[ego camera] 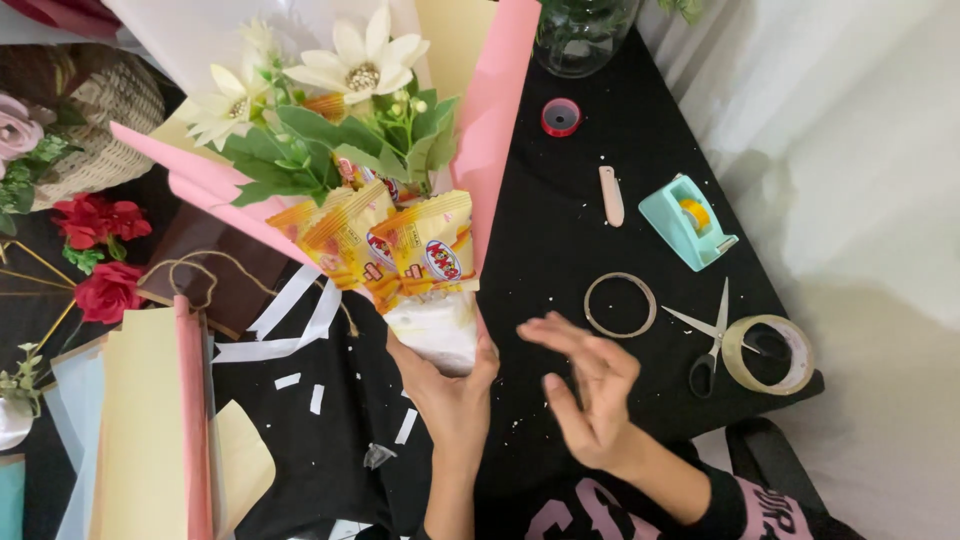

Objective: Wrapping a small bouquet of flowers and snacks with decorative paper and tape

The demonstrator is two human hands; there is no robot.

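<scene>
Pink-wrapped bouquet (400,200) gripped by left hand (445,385) — right hand (590,400) open.

At lower centre, the left hand (447,385) grips upward with curled fingers; just right, the right hand (590,392) hovers open, fingers spread.

Single view only: head-worn camera, above person's own hands, looking steeply down onto black-cloth-covered bench (590,250). Close range; left hand (450,385) and right hand (590,400) enter from bottom edge, sleeve at lower right. Bench runs diagonally, its right edge cutting from top centre to lower right, pale floor beyond. Frame takes in bench from clear glass jar (580,35) at top to stacked cream and pink paper sheets (150,430) at lower left. No second view to overlap.
</scene>
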